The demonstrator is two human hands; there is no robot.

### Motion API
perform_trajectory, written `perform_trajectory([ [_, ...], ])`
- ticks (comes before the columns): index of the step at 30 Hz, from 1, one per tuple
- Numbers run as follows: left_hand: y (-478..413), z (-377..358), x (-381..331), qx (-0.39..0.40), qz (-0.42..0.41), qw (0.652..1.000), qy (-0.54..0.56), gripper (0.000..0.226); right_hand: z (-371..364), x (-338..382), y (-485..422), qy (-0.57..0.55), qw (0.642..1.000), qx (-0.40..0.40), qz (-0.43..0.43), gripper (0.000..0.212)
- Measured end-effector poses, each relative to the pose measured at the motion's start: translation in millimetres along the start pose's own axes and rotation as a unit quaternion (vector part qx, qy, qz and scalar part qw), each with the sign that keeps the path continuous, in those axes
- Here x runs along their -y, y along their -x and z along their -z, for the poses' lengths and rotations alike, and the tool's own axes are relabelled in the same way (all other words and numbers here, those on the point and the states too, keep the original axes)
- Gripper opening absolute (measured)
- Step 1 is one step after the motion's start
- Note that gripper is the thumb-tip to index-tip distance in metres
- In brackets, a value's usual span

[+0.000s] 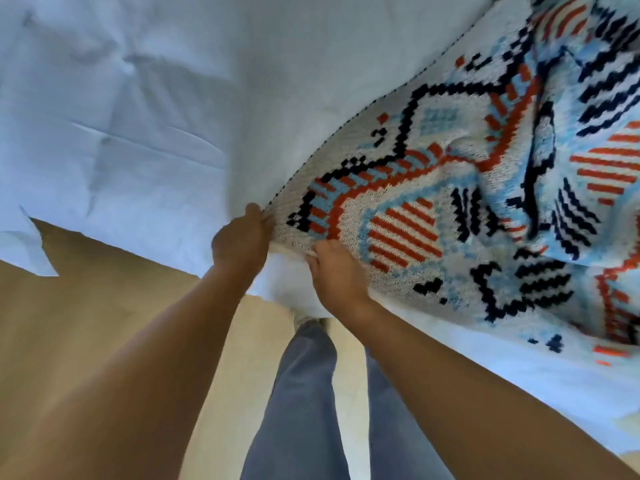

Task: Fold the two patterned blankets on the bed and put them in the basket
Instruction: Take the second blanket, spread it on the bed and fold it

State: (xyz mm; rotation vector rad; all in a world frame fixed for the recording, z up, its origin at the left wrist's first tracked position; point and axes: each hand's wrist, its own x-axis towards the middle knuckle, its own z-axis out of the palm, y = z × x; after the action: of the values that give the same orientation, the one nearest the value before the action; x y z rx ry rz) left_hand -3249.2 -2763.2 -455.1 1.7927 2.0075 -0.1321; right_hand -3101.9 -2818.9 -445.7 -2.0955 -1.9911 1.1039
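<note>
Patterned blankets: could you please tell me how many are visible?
1: the blanket on the right of the bed, its corner gripped by the left hand and right hand. Another may hide among its folds.

Bright, even, diffuse light, source not visible; cool bluish cast on the white duvet [138,98]; soft shadows only in its creases; no glare; strong wide-angle bending toward the edges; patterned blanket [398,202] sharp near centre, motion-smeared at right edge; left forearm [121,375] soft, out of focus; tan floor [69,323] slightly blurred.
</note>
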Motion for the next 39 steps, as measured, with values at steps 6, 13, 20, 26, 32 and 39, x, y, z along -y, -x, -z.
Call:
perform_trajectory([
  [6,10,-12,7,-0.011,0.023,1.0,0.013,0.034,-27,12,0,-0.022,0.999,0.012,-0.032,0.029],
  [13,54,-30,-62,-0.009,-0.169,0.985,-0.011,0.07,8,-47,47,-0.103,0.991,-0.067,-0.047,0.02],
  [20,115,-60,-175,0.092,-0.381,0.918,-0.06,0.041,72,-179,129,-0.118,0.941,-0.211,-0.235,0.019],
  [26,180,-110,-295,0.1,-0.416,0.901,-0.072,0.038,128,-324,197,-0.151,0.816,-0.289,-0.478,0.053],
  [32,230,-179,-406,0.149,-0.229,0.957,-0.098,0.076,160,-418,215,-0.366,0.79,-0.182,-0.457,0.082],
  [39,222,-197,-445,0.114,-0.139,0.971,-0.16,0.04,204,-440,186,-0.373,0.871,-0.064,-0.314,0.003],
])
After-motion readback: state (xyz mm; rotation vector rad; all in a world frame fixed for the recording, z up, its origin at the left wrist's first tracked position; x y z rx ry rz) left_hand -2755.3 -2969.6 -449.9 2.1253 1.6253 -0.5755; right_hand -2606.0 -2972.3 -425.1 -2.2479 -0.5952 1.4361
